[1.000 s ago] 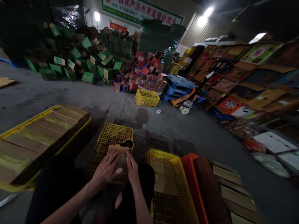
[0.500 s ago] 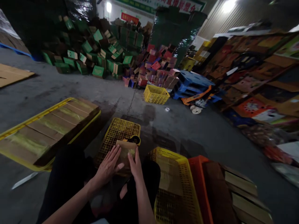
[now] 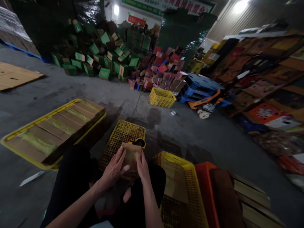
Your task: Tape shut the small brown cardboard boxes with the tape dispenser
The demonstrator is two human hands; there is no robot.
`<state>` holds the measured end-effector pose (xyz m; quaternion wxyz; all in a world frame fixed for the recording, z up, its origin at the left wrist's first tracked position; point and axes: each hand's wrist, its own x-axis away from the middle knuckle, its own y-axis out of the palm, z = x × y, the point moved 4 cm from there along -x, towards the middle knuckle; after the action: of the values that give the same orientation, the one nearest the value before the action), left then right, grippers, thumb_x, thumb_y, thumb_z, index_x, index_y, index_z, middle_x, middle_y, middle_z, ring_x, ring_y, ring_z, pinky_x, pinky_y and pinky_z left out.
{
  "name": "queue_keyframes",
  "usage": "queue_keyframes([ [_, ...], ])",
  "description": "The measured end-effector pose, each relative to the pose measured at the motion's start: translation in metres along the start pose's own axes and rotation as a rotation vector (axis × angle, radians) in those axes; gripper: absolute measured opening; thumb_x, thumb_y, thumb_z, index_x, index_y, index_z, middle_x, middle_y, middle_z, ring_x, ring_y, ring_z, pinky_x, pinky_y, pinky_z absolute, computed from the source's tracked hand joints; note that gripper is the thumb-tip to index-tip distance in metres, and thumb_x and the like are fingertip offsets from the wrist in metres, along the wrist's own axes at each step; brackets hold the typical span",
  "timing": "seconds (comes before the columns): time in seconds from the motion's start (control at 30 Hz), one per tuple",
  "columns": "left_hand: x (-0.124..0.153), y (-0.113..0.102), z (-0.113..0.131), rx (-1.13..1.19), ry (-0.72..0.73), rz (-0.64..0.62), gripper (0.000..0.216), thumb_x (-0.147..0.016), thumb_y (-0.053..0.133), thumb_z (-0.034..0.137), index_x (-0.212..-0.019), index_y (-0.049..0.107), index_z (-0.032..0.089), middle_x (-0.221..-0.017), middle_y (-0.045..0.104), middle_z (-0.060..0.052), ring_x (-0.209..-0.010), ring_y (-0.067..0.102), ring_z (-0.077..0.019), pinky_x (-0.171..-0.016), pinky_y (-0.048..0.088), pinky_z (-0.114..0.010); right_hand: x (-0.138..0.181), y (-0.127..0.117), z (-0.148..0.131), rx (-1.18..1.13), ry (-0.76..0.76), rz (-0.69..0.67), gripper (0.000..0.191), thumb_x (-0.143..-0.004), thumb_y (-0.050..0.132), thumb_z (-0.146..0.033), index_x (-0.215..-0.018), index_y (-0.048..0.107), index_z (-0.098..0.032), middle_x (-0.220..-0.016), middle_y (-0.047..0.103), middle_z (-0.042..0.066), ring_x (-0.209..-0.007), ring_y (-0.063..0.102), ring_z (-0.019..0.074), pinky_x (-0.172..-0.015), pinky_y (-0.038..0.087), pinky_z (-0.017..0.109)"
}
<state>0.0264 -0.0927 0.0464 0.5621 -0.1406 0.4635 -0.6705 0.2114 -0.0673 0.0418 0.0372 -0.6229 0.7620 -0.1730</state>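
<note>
A small brown cardboard box with a strip of yellowish tape on top rests on an upturned yellow plastic crate between my knees. My left hand lies along the box's left side, fingers stretched out and thumb apart. Against the right side, my right hand has its thumb over the top edge and its fingers along the side. Just beyond the box lies a black and yellow rounded object, which looks like a tape dispenser. The box's underside is hidden.
To the left, a yellow crate holds several taped boxes. At right stand a yellow crate with cardboard inside and an orange crate beside more boxes. Farther off are a yellow crate, blue pallets and heaped green boxes.
The whole view has shifted slightly, so the scene appears a little farther right. Both hands stay on the box in nearly the same pose.
</note>
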Motion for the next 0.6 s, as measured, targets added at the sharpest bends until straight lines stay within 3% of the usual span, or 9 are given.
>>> queue_keyframes([
  [0.13,-0.004,-0.001,-0.005,-0.057,-0.010,-0.002,0.065,-0.104,0.042,0.047,-0.159,0.025,0.017,-0.164,0.025,-0.018,-0.151,0.027,-0.0289,-0.117,0.035,-0.051,-0.008,0.003,-0.013,0.171,0.018,0.067,0.077,-0.084,0.062,-0.064,-0.143,0.050,-0.017,-0.125,0.070,0.017,-0.115,0.067,0.0346,-0.099,0.049,0.043],
  [0.33,-0.007,0.000,-0.007,-0.078,-0.039,-0.003,0.056,-0.103,0.044,0.041,-0.155,0.037,0.022,-0.162,0.033,-0.013,-0.147,0.037,-0.0259,-0.117,0.036,-0.050,-0.012,0.008,-0.016,0.350,0.042,0.037,0.064,-0.098,0.036,-0.056,-0.149,0.036,-0.016,-0.133,0.065,0.019,-0.119,0.066,0.0311,-0.097,0.048,0.039],
  [0.6,-0.011,-0.002,-0.004,-0.043,-0.079,0.009,0.052,-0.102,0.047,0.035,-0.153,0.040,0.028,-0.160,0.036,-0.010,-0.143,0.044,-0.0226,-0.119,0.032,-0.051,-0.013,0.003,-0.028,0.607,0.190,0.006,0.052,-0.103,0.021,-0.049,-0.143,0.042,-0.022,-0.108,0.075,0.015,-0.095,0.074,0.0295,-0.085,0.049,0.039],
])
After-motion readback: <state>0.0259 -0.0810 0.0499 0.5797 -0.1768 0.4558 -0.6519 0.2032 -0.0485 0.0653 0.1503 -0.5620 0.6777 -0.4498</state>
